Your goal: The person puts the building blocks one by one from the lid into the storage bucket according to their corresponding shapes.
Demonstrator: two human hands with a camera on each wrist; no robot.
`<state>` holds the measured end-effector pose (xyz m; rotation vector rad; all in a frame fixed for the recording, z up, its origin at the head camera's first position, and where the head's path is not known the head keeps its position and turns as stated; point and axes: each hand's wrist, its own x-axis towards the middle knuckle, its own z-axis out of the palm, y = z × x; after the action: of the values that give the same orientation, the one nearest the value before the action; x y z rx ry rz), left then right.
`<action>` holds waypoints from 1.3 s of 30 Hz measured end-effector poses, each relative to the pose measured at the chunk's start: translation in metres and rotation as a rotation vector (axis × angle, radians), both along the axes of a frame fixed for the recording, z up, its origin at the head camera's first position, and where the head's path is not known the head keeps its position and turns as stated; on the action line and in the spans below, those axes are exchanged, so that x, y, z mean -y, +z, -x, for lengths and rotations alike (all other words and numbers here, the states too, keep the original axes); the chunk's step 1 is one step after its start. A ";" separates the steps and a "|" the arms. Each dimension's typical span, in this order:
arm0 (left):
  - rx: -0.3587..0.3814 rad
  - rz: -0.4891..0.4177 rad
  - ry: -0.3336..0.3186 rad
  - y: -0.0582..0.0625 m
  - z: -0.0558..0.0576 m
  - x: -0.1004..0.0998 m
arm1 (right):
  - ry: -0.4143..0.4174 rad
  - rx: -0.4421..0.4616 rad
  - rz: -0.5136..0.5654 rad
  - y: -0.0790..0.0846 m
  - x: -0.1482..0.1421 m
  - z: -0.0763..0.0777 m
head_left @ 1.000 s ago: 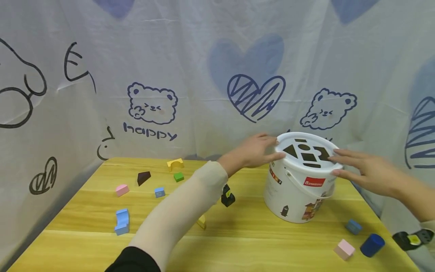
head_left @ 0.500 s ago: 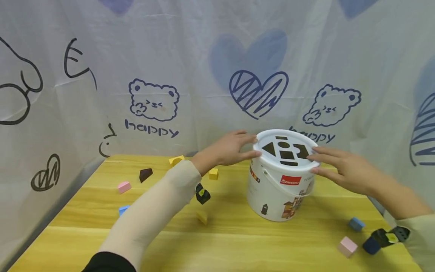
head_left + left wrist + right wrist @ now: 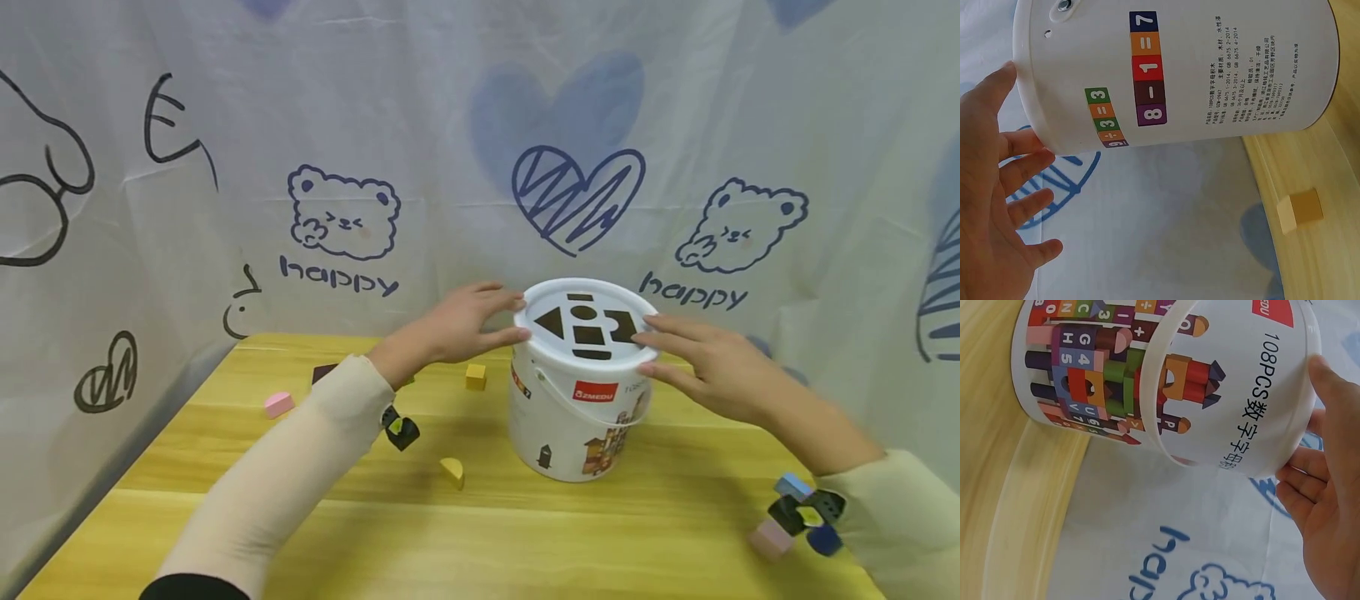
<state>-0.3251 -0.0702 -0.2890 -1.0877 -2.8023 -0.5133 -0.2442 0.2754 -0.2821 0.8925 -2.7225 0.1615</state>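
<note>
The white bucket (image 3: 555, 421) stands upright on the counter (image 3: 420, 554), its long axis vertical, directly between the two hands, neither clearly nearer. At the bucket's left, the left hand (image 3: 468, 323) sets thumb and fingertips against the lid (image 3: 587, 322), fingers fanned apart. At the bucket's right, the right hand (image 3: 720, 367) touches the same rim, thumb and fingers apart, unclamped.

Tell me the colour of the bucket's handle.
White handle, clearest in the right wrist view.
</note>
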 end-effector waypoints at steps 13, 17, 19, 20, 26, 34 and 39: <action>-0.005 0.008 -0.005 0.001 -0.003 0.015 | -0.035 0.085 0.031 0.001 0.011 0.016; 0.004 0.015 0.000 0.002 -0.004 0.015 | -0.048 0.167 0.063 0.005 0.009 0.027; 0.004 0.020 0.000 0.003 -0.004 0.015 | -0.055 0.203 0.072 0.006 0.008 0.032; 0.005 0.022 0.000 0.003 -0.004 0.014 | -0.056 0.219 0.076 0.007 0.008 0.034; 0.007 0.032 0.000 0.004 -0.005 0.013 | -0.061 0.273 0.048 0.009 0.006 0.038; 0.008 -0.012 -0.053 0.000 0.000 0.020 | -0.075 0.292 0.055 0.011 0.008 0.040; 0.028 -0.035 -0.038 -0.011 0.007 0.027 | -0.090 0.302 0.086 0.011 0.009 0.041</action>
<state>-0.3317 -0.0973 -0.2996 -1.1373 -2.7908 -0.5837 -0.2854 0.2668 -0.2707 0.7747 -2.9974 0.4239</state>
